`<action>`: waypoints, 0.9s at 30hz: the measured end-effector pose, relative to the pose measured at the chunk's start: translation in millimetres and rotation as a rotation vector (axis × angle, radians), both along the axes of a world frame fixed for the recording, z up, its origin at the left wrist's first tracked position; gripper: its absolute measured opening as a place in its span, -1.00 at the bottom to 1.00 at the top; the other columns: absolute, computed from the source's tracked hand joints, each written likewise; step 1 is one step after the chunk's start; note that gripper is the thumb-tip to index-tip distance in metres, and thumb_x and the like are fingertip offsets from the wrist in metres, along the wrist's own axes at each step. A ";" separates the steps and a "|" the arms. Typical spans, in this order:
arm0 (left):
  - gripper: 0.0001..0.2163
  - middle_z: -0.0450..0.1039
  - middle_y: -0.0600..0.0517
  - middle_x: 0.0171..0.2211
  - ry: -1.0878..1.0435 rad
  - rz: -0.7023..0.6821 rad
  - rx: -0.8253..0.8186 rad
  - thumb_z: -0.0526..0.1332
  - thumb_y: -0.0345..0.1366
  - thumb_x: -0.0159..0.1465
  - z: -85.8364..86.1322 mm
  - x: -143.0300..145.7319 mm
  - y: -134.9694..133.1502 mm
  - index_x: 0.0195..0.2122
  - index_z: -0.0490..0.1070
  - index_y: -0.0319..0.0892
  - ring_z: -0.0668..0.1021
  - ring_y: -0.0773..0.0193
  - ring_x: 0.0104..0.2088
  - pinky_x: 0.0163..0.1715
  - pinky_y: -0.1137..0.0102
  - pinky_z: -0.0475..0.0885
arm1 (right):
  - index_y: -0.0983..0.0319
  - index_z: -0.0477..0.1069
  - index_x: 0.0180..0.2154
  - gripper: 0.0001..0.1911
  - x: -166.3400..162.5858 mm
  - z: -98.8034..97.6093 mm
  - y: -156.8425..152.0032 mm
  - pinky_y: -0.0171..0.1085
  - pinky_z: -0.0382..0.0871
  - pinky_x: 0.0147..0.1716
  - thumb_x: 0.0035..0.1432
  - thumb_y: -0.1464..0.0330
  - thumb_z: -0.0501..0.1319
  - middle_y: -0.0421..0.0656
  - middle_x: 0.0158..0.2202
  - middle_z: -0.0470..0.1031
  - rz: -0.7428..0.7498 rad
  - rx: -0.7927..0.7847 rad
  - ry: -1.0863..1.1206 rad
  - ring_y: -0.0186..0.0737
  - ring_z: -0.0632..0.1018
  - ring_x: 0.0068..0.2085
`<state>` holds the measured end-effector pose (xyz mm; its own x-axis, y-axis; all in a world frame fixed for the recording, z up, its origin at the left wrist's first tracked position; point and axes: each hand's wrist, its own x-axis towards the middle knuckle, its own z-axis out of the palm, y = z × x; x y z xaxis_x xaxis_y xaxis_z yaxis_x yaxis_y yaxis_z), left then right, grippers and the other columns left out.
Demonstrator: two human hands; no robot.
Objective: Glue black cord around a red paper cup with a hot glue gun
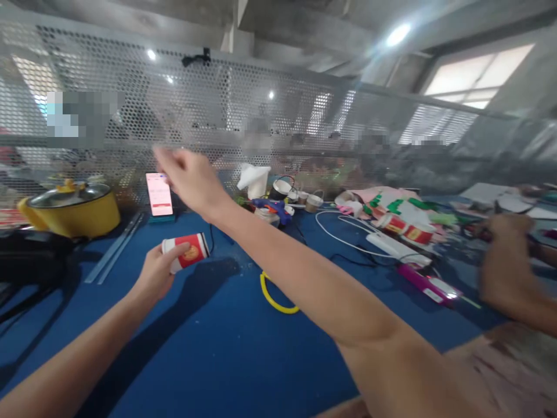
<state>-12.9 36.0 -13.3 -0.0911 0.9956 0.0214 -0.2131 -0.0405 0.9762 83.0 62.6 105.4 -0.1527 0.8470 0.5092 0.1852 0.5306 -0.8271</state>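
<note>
A red and white paper cup lies tilted on its side in the grip of my left hand, held above the blue tabletop. Its right end shows a dark edge. My right hand is raised in front of the perforated screen, just above and right of a lit phone propped on a stand. The fingers of that hand are curled together and blurred; anything pinched in them is hidden. Below my right forearm lies a yellow ring, partly covered by the arm.
A yellow pot with a glass lid stands at left, beside clear strips and a black bag. Right of centre are a blue glue gun, a white power strip and a purple device. A co-worker's arm reaches in at right.
</note>
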 end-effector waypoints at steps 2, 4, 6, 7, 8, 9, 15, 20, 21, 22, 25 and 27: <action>-0.83 0.45 0.10 -0.64 -0.048 -0.020 0.019 0.34 -0.37 -0.18 3.5 3.9 -5.5 -0.55 0.37 -0.26 0.45 0.39 -0.61 -0.54 0.52 0.35 | 0.25 0.27 -0.56 -0.65 34.4 -41.2 -12.1 -0.35 0.18 -0.43 0.11 0.16 0.01 -0.24 -0.58 0.30 -0.027 -0.016 -0.007 -0.39 0.35 -0.48; -0.81 0.44 0.10 -0.65 -0.075 -0.025 0.038 0.35 -0.38 -0.20 5.8 7.4 -10.4 -0.56 0.38 -0.27 0.45 0.39 -0.63 -0.55 0.51 0.35 | 0.24 0.29 -0.53 -0.69 62.1 -79.7 -22.1 -0.35 0.18 -0.45 0.08 0.16 0.04 -0.23 -0.54 0.33 -0.074 -0.152 0.031 -0.37 0.36 -0.47; -0.81 0.45 0.08 -0.64 -0.073 -0.046 0.050 0.36 -0.38 -0.20 5.5 10.4 -14.3 -0.55 0.39 -0.28 0.46 0.38 -0.62 -0.55 0.49 0.36 | 0.25 0.32 -0.52 -0.71 79.6 -108.0 -30.6 -0.35 0.17 -0.47 0.02 0.15 0.10 -0.21 -0.54 0.35 -0.052 -0.277 0.061 -0.35 0.37 -0.46; -0.81 0.46 0.07 -0.63 -0.064 -0.065 0.055 0.36 -0.37 -0.19 4.3 11.7 -16.0 -0.54 0.40 -0.29 0.46 0.37 -0.61 -0.54 0.49 0.37 | 0.25 0.34 -0.50 -0.70 84.8 -117.4 -34.3 -0.34 0.18 -0.48 0.00 0.14 0.11 -0.20 -0.52 0.37 -0.037 -0.304 0.065 -0.34 0.38 -0.45; -0.80 0.47 0.05 -0.61 -0.045 -0.086 0.059 0.36 -0.37 -0.18 2.7 13.0 -17.8 -0.53 0.41 -0.29 0.47 0.36 -0.60 -0.53 0.48 0.37 | 0.26 0.35 -0.48 -0.68 87.9 -124.1 -37.4 -0.34 0.19 -0.49 -0.01 0.12 0.11 -0.19 -0.51 0.38 -0.016 -0.333 0.074 -0.34 0.38 -0.45; -0.81 0.48 0.04 -0.59 -0.020 -0.111 0.065 0.36 -0.36 -0.16 1.0 14.2 -19.7 -0.51 0.42 -0.30 0.47 0.36 -0.58 -0.52 0.48 0.37 | 0.27 0.36 -0.47 -0.66 89.5 -128.3 -39.9 -0.35 0.19 -0.51 -0.02 0.10 0.10 -0.19 -0.51 0.38 0.020 -0.368 0.098 -0.34 0.39 -0.45; -0.84 0.50 0.07 -0.57 0.294 -0.299 0.115 0.35 -0.36 -0.13 -2.3 19.1 -31.4 -0.48 0.48 -0.24 0.47 0.33 -0.55 -0.48 0.48 0.37 | 0.26 0.27 -0.58 -0.70 89.2 -131.7 -41.2 -0.38 0.06 -0.61 -0.12 0.14 0.19 -0.28 -0.65 0.31 0.272 -0.695 0.381 -0.43 0.31 -0.60; -0.83 0.52 0.07 -0.53 0.396 -0.376 0.106 0.34 -0.36 -0.13 0.2 18.8 -31.9 -0.45 0.50 -0.22 0.48 0.29 -0.53 -0.46 0.45 0.37 | 0.25 0.25 -0.59 -0.79 90.9 -131.1 -39.1 -0.38 0.05 -0.61 -0.15 0.25 0.20 -0.31 -0.69 0.27 0.271 -0.718 0.377 -0.44 0.29 -0.63; -0.82 0.52 0.06 -0.52 0.379 -0.397 0.085 0.34 -0.36 -0.13 0.5 18.4 -30.9 -0.44 0.50 -0.22 0.49 0.29 -0.52 -0.47 0.46 0.37 | 0.25 0.25 -0.59 -0.80 90.6 -131.0 -39.8 -0.38 0.05 -0.60 -0.14 0.27 0.19 -0.32 -0.69 0.27 0.262 -0.712 0.368 -0.44 0.28 -0.63; -0.82 0.53 0.05 -0.52 0.341 -0.418 0.054 0.34 -0.35 -0.12 0.7 18.1 -29.8 -0.43 0.50 -0.22 0.49 0.29 -0.52 -0.47 0.47 0.36 | 0.26 0.26 -0.59 -0.81 90.0 -130.7 -41.1 -0.37 0.05 -0.59 -0.12 0.28 0.18 -0.31 -0.69 0.27 0.251 -0.705 0.359 -0.45 0.27 -0.63; -0.83 0.53 0.03 -0.52 0.125 -0.468 -0.114 0.30 -0.26 -0.05 1.7 18.1 -27.6 -0.43 0.51 -0.21 0.49 0.33 -0.53 -0.51 0.51 0.35 | 0.26 0.28 -0.58 -0.84 87.2 -129.2 -46.8 -0.37 0.08 -0.54 -0.07 0.31 0.16 -0.31 -0.66 0.28 0.205 -0.608 0.270 -0.44 0.27 -0.59; -0.82 0.53 0.02 -0.54 0.002 -0.461 -0.224 0.27 -0.21 -0.01 2.8 18.8 -27.6 -0.46 0.51 -0.22 0.48 0.35 -0.56 -0.54 0.53 0.34 | 0.25 0.29 -0.56 -0.85 87.0 -127.9 -50.1 -0.36 0.11 -0.51 -0.03 0.32 0.14 -0.31 -0.63 0.28 0.202 -0.513 0.155 -0.42 0.29 -0.56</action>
